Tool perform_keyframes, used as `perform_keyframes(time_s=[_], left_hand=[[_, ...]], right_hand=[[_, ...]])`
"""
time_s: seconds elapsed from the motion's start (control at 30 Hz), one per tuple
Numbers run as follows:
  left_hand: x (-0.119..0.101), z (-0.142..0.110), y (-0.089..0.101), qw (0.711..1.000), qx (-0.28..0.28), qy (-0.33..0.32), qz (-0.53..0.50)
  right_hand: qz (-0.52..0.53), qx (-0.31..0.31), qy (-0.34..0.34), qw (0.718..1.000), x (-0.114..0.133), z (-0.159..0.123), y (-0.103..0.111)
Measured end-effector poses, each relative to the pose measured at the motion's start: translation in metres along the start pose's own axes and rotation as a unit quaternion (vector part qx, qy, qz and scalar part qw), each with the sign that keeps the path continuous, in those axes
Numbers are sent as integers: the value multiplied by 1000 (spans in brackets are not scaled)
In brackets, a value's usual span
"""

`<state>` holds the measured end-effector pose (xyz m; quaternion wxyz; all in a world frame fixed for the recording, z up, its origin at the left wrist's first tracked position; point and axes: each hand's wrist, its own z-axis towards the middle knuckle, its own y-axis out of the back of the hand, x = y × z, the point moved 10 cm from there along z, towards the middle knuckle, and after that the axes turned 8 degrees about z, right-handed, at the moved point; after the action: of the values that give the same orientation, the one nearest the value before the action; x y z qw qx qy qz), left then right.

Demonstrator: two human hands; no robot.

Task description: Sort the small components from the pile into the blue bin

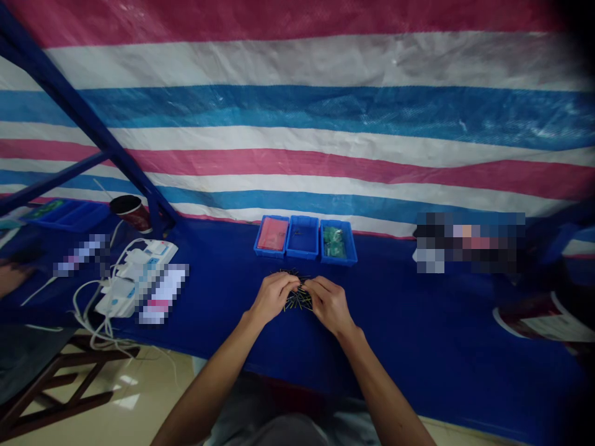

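A loose pile of short, thin, wire-like pieces (pixel 297 301), dark with some yellowish ones, lies on the blue table. My left hand (pixel 275 294) is over the pile's left side, its thumb and fingers pinched together. From the right, my right hand (pixel 329 300) meets it with its fingertips also pinched. Both sets of fingertips are close together above the pile; what is between them is too small to make out. Just beyond stand three small blue bins: one with pink-red flat pieces (pixel 273 234), a middle bin (pixel 303 253) with a few tiny bits, and one with green pieces (pixel 335 241).
To the left lie a white power strip (pixel 153 255) with tangled cords and a blurred-out phone (pixel 163 294). Behind them is a dark red cup (pixel 131 212). Another person's hand (pixel 13 277) shows at the far left. At the right lies a dark red cup-like container (pixel 543 319).
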<state>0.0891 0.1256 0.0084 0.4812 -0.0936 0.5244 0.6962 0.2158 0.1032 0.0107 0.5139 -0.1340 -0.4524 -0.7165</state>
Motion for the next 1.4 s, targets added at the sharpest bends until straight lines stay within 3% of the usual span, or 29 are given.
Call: perform_keyframes(time_s=[0.13, 0.27, 0.57, 0.83, 1.23, 1.4], left_hand=[[-4, 0, -2, 1000, 19, -6, -23], [-10, -1, -6, 999, 34, -14, -16], [-17, -2, 1, 999, 8, -46, 24], [-13, -3, 3, 998, -2, -35, 52], [-11, -2, 5, 996, -31, -43, 71], [-7, -3, 6, 995, -43, -51, 71]], right_hand=[[-29, 29, -34, 999, 0, 3, -6], [-27, 21, -57, 998, -5, 1, -5], [33, 32, -67, 997, -6, 1, -12], [49, 50, -37, 997, 6, 4, -16], [-18, -30, 112, 993, 26, -4, 6], [5, 16, 102, 995, 27, -2, -1]])
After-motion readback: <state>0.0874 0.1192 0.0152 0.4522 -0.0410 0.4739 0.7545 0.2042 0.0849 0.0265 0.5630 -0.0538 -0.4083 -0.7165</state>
